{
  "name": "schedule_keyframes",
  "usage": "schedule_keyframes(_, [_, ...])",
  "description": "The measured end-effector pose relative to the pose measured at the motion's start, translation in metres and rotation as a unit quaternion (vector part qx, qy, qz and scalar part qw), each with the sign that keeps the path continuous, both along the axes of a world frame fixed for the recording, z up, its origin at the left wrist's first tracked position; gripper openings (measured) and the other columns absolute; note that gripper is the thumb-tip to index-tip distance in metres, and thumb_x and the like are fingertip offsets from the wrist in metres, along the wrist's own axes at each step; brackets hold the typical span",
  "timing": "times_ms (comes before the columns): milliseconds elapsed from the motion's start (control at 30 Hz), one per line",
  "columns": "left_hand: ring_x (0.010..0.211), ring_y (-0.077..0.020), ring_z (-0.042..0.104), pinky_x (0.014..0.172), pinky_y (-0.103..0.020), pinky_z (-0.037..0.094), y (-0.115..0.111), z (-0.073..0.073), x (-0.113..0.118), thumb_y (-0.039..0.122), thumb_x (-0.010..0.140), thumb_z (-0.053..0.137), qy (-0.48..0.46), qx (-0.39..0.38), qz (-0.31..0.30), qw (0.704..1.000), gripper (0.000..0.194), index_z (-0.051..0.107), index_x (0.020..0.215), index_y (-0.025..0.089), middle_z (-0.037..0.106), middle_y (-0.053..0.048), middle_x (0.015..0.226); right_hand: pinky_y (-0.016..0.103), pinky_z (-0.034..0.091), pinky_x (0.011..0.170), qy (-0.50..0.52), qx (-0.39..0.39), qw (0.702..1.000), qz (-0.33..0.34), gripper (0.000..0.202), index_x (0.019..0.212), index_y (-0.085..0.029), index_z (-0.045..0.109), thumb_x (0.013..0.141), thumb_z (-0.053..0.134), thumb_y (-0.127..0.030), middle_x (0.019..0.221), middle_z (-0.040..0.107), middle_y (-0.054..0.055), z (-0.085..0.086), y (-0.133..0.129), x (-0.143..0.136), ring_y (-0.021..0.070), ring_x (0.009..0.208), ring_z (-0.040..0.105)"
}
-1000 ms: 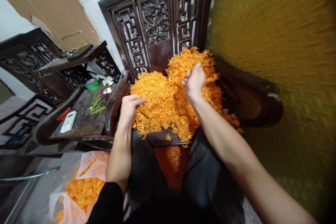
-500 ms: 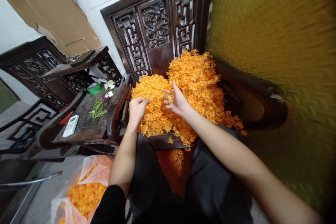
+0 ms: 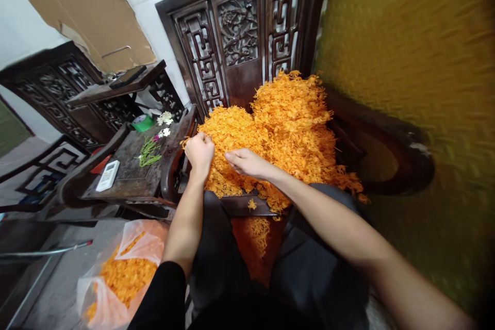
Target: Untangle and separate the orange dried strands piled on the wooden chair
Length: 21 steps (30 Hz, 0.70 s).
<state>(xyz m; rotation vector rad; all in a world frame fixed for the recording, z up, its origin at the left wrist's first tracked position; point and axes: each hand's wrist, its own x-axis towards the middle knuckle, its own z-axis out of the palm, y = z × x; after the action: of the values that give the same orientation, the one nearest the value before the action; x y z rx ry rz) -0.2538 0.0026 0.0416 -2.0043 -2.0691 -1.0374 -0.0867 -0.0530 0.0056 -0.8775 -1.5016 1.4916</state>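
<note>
A large heap of orange, shredded-looking pieces (image 3: 294, 118) is piled on the dark wooden chair seat (image 3: 247, 207) before my knees. My left hand (image 3: 200, 152) is closed at the heap's left edge, and a bit of orange shows beside its fingers; what it grips is mostly hidden. Just to the right, my right hand (image 3: 245, 161) is over the front of the heap with its fingers pressed together; anything between them is too small to make out. The two hands are close but apart.
At left, a dark side table (image 3: 129, 178) bears a white remote (image 3: 108, 176), green stems (image 3: 149, 153), green tape (image 3: 142, 122) and white flowers (image 3: 165, 118). A plastic bag of orange pieces (image 3: 127, 276) stands lower left. The carved chair back (image 3: 243, 80) rises behind the heap.
My right hand has closed from spread fingers and moved slightly left and down, nearer my left hand. My left hand has turned and risen a little. The view has shifted slightly.
</note>
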Motion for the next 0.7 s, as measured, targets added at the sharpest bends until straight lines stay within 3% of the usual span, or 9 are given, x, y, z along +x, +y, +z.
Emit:
schedule_keyframes(167, [0.064,-0.0182,0.049,0.066,-0.033,0.027,0.005,-0.002,-0.001,0.027,0.089,0.057,-0.023,0.011,-0.005,1.000,0.029,0.056,0.061,0.021,0.061,-0.004,0.063,0.020,0.018,0.041,0.012,-0.044,0.992,0.116,0.056,0.068,-0.020,0.044,0.088,0.066,-0.067,0.052,0.033,-0.010,0.014,-0.009,0.016,0.0032,0.042,0.026])
schedule_keyframes(267, [0.065,-0.0177,0.049,0.066,-0.031,0.029,0.011,-0.002,-0.014,0.028,0.090,0.058,-0.079,0.036,0.018,0.996,0.025,0.059,0.066,0.021,0.059,-0.002,0.063,0.020,0.027,0.039,-0.065,-0.062,0.965,0.248,0.050,0.074,-0.014,0.061,0.091,0.066,-0.060,0.058,0.056,-0.003,0.018,-0.014,0.034,0.0043,0.042,0.039])
schedule_keyframes(333, [0.062,-0.0162,0.046,0.065,-0.030,0.029,0.014,-0.003,-0.024,0.030,0.090,0.058,-0.124,0.051,0.006,0.991,0.026,0.057,0.065,0.021,0.053,0.000,0.060,0.020,0.033,0.039,-0.080,-0.077,0.954,0.279,0.043,0.093,-0.011,0.071,0.090,0.071,-0.053,0.081,0.072,0.007,0.015,-0.012,0.044,0.0058,0.048,0.049])
schedule_keyframes(400, [0.059,-0.0145,0.041,0.063,-0.029,0.028,0.014,-0.006,-0.029,0.034,0.090,0.059,-0.143,0.057,-0.047,0.987,0.032,0.051,0.062,0.021,0.045,0.003,0.056,0.019,0.033,0.039,-0.023,-0.088,0.981,0.172,0.042,0.108,-0.012,0.071,0.084,0.078,-0.046,0.094,0.075,0.009,0.009,-0.004,0.049,0.0059,0.053,0.051])
schedule_keyframes(467, [0.058,-0.0137,0.039,0.062,-0.029,0.028,0.010,-0.009,-0.027,0.035,0.090,0.059,-0.131,0.064,-0.118,0.982,0.035,0.047,0.061,0.021,0.040,0.003,0.056,0.018,0.026,0.039,0.070,-0.098,0.993,-0.006,0.047,0.113,-0.013,0.069,0.081,0.082,-0.044,0.078,0.067,0.001,0.005,0.006,0.050,0.0045,0.050,0.043])
schedule_keyframes(533, [0.058,-0.0138,0.040,0.063,-0.029,0.028,0.004,-0.010,-0.021,0.033,0.089,0.059,-0.097,0.069,-0.184,0.976,0.034,0.044,0.061,0.021,0.040,0.003,0.057,0.019,0.015,0.040,0.145,-0.108,0.975,-0.129,0.052,0.114,-0.012,0.067,0.081,0.081,-0.051,0.060,0.043,-0.009,0.005,0.013,0.050,0.0036,0.045,0.028])
schedule_keyframes(600, [0.060,-0.0145,0.043,0.065,-0.030,0.030,-0.003,-0.009,-0.015,0.028,0.087,0.058,-0.060,0.067,-0.238,0.967,0.031,0.042,0.062,0.021,0.043,0.002,0.059,0.020,0.008,0.042,0.177,-0.106,0.964,-0.170,0.062,0.114,-0.011,0.067,0.081,0.078,-0.062,0.058,0.024,-0.012,0.009,0.014,0.048,0.0036,0.045,0.017])
schedule_keyframes(700, [0.061,-0.0152,0.046,0.065,-0.030,0.031,-0.009,-0.007,-0.008,0.024,0.087,0.057,-0.033,0.056,-0.282,0.957,0.028,0.042,0.063,0.021,0.046,0.001,0.061,0.023,0.006,0.045,0.178,-0.072,0.969,-0.156,0.074,0.114,-0.011,0.067,0.077,0.074,-0.075,0.060,0.021,-0.012,0.015,0.009,0.046,0.0043,0.047,0.015])
